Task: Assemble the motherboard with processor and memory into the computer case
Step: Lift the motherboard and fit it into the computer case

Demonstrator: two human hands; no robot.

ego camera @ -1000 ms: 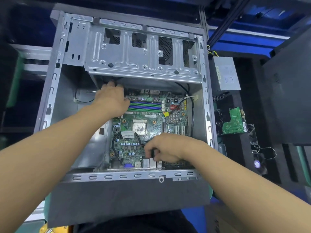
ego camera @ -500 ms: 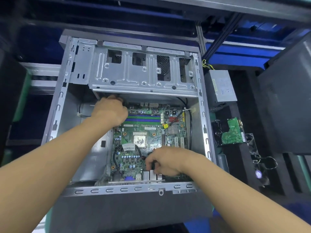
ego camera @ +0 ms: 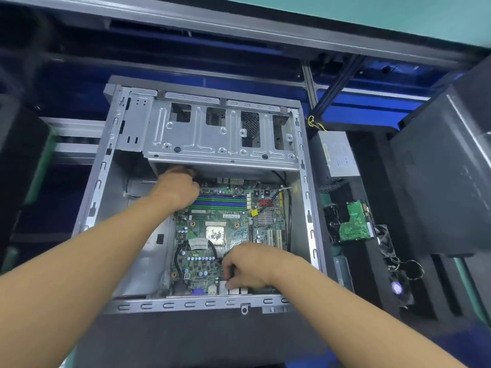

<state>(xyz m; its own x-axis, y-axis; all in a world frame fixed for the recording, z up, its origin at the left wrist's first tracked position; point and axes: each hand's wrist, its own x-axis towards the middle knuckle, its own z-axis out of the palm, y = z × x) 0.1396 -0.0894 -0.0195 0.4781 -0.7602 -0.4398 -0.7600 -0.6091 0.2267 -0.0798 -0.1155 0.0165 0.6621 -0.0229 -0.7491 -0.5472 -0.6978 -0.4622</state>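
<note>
The open grey computer case [ego camera: 87,205] lies on its side in front of me. Inside it sits the green motherboard [ego camera: 233,221], with the bare processor [ego camera: 215,232] at its middle and blue and green memory slots [ego camera: 223,201] above that. My left hand [ego camera: 176,189] grips the board's far left corner, under the drive cage [ego camera: 220,134]. My right hand [ego camera: 247,264] grips the board's near edge by the rear port block [ego camera: 233,289]; its fingertips are curled over that edge.
A grey power supply [ego camera: 337,155] lies right of the case, with a hard drive showing its green circuit board [ego camera: 353,224] below it and a small fan [ego camera: 397,288] nearer me. A dark side panel [ego camera: 446,168] stands at far right. Black cables run along the board's right side.
The camera has tilted up, so the case sits lower in view. Both hands keep their hold on the motherboard, which stays in about the same place inside the case.
</note>
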